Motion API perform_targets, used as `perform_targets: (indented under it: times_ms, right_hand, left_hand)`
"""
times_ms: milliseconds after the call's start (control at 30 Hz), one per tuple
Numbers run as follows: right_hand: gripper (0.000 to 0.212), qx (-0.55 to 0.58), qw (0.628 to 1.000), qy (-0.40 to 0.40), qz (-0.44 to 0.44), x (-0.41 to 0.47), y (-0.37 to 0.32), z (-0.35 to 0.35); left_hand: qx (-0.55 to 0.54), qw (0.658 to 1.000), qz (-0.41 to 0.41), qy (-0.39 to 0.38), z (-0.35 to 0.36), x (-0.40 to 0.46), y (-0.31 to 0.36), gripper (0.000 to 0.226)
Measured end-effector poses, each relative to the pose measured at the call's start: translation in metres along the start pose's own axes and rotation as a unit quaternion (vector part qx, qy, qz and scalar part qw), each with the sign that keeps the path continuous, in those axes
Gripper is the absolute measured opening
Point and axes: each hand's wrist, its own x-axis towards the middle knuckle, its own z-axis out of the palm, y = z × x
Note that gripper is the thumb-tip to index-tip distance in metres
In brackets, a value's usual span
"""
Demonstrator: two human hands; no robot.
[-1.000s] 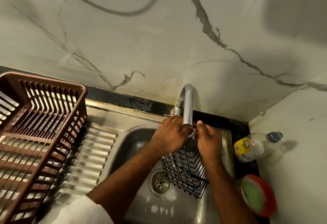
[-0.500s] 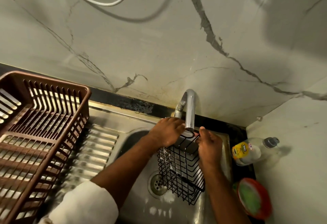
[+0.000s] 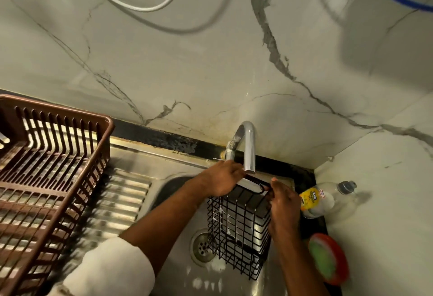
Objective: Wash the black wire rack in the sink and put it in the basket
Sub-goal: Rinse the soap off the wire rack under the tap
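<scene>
At the left edge of the frame a brown slatted basket sits on the ridged steel drainboard. To its right is the sink, with the round drain low in the centre and specks of white foam beside it. The left hand reaches in from lower left, a white sleeve on its forearm, and its fingers curl over the upper left rim of the black wire rack. The rack is a tall box of wire grid (some suds cling to its left side), held over the basin just right of the drain; its long axis runs from the top end, right under the tap, down toward the lower centre of the frame. The right hand grips the rack's upper right edge, fingers closed together around the wire. Further right, a clear bottle with a yellow label lies on its side, and below it sits a red dish holding a green scrub pad.
</scene>
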Motion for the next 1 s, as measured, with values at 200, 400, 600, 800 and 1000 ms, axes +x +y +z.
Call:
perform_targets:
  times_ms: [200, 400, 600, 800, 1000]
  right_hand:
    - [0.016, 0.064, 0.995, 0.041, 0.063, -0.013, -0.019, -0.012]
    - [0.022, 0.106, 0.988, 0.075, 0.082, -0.001, -0.026, -0.025]
    - [0.026, 0.101, 0.994, 0.043, 0.024, -0.006, -0.026, -0.026]
    - [0.025, 0.067, 0.995, 0.048, 0.047, -0.009, -0.009, -0.032]
    - [0.017, 0.006, 0.998, 0.057, 0.006, -0.023, -0.007, -0.023]
  left_hand:
    - [-0.342, 0.939, -0.03, 0.002, 0.001, 0.003, -0.007, 0.026]
    - [-0.54, 0.832, -0.123, -0.029, 0.017, -0.005, -0.012, 0.054]
    - [-0.53, 0.841, -0.106, -0.014, 0.007, -0.002, -0.005, 0.051]
    - [-0.485, 0.87, -0.086, -0.019, 0.015, -0.004, -0.01, 0.031]
    - [-0.36, 0.926, -0.097, 0.059, 0.024, 0.004, -0.003, 0.026]
